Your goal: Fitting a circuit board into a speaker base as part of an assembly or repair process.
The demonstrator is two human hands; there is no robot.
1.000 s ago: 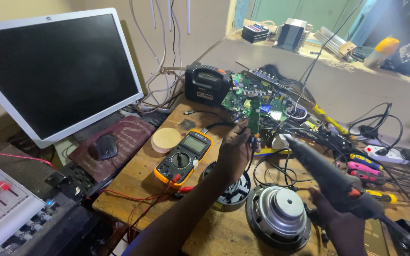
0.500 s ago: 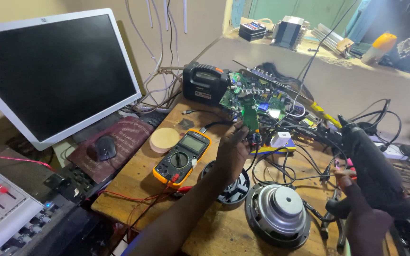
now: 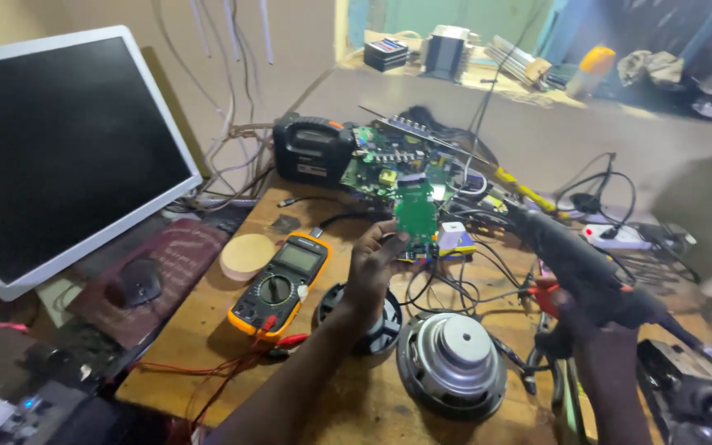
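Left hand (image 3: 370,268) fingers pinch the upright green board (image 3: 416,216); the glue gun (image 3: 574,264), gripped by right hand (image 3: 591,342), points at it from the right.

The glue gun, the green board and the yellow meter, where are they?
glue gun (image 3: 574,264): head view, middle of its black barrel, held by the right hand.
green board (image 3: 415,216): head view, its flat face, at the left hand's fingertips.
meter (image 3: 280,284): head view, beside its dial.

A small green circuit board (image 3: 416,216) stood upright on the wooden bench with wires trailing from its lower edge, while a black glue gun (image 3: 574,262) pointed its nozzle toward it.
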